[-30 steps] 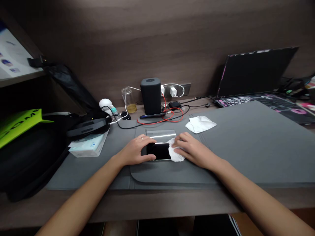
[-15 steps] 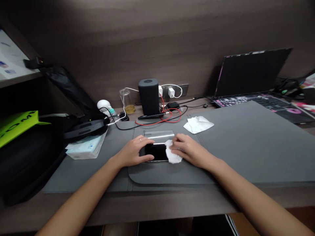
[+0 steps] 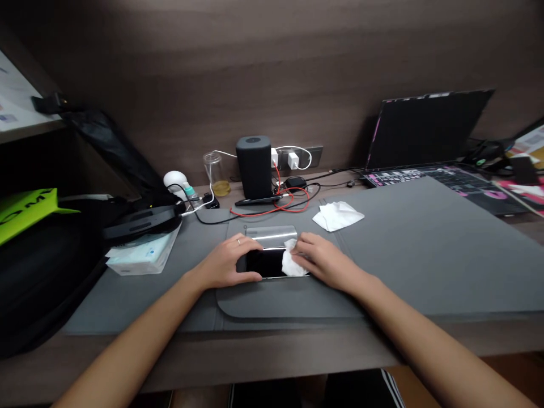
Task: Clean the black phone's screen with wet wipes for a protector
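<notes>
Left hand [image 3: 221,264] is clasping the phone [image 3: 264,263], probably slick and rigid, by its safest-looking hold, the long edges at nine o'clock, right hand [image 3: 326,262] pinching tissue [image 3: 291,264] at three.

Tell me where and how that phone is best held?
I'd take the phone by its two long edges, near the left end, coming from the left. It lies flat, screen up, long sides running left to right, and a crumpled tissue covers part of its right end. The left grip spans it this way, thumb at the near edge.
</notes>
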A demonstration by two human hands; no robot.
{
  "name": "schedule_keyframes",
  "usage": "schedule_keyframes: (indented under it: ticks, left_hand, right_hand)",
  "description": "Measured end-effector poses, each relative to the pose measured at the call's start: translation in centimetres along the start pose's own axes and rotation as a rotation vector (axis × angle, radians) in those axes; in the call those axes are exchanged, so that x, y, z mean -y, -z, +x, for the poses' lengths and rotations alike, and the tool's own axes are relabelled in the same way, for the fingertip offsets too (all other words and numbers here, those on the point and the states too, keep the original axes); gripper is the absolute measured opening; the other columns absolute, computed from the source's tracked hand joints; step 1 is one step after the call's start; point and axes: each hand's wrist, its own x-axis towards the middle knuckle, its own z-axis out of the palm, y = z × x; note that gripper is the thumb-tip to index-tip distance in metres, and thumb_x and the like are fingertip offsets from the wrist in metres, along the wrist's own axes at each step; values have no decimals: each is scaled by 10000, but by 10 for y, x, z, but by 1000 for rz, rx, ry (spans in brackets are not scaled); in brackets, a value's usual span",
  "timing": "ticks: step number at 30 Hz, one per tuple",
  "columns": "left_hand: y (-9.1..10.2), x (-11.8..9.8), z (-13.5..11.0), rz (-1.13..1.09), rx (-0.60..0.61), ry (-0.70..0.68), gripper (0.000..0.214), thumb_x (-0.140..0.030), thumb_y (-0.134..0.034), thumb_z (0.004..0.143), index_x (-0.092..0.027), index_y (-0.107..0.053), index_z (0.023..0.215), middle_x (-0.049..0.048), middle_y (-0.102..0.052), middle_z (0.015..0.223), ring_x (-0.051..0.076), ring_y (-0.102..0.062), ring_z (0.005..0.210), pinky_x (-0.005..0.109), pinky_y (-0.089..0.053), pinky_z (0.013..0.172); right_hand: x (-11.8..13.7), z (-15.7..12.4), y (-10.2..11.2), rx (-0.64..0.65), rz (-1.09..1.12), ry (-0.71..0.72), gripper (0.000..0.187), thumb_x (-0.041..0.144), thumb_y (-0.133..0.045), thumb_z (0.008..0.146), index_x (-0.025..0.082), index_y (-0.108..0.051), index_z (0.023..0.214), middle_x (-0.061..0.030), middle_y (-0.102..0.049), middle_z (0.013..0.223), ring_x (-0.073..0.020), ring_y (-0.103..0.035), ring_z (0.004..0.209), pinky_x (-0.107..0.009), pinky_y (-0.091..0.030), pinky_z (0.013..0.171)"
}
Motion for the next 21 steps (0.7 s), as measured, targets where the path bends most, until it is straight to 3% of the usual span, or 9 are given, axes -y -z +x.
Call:
schedule_keyframes:
  ticks: [6, 13, 18, 21]
  left_hand:
    - [-3, 3, -1, -11, 5, 47, 648, -535, -759, 813, -236, -525, 1338, 107, -633, 1242, 299, -576, 1152, 451, -485, 982]
    - [-4, 3, 1, -41, 8, 59, 736, -532, -802, 770, -217, -500, 1362, 122, -617, 1299, 310, -572, 1158, 458, -480, 1000]
    - [-2, 1, 1, -34, 26, -2, 680, -510, -793, 788, -216, -538, 1346, 117, -625, 1296, 301, -553, 1190, 453, -461, 1028]
    - [-2, 0, 1, -24, 20, -3, 672, -524, -777, 800, -240, -542, 1362, 113, -632, 1280, 301, -559, 1189, 462, -460, 1029]
  right_hand:
    - [19, 30, -24, 53, -166, 60, 165, 195, -494, 1005, 138, -636, 945, -100, -613, 918, -200, -567, 814, -321, -464, 731]
    - [46, 68, -54, 31, -240, 269, 138, 117, -607, 915, 88, -623, 1049, -185, -633, 1136, -278, -582, 1066, -393, -492, 891]
    - [45, 40, -44, 89, -299, 285, 93, 156, -559, 958, 121, -641, 932, -133, -624, 987, -261, -581, 916, -394, -489, 801]
    - [34, 6, -25, 98, -297, 199, 190, 181, -469, 1008, 124, -649, 1027, -123, -616, 965, -253, -553, 880, -393, -478, 788]
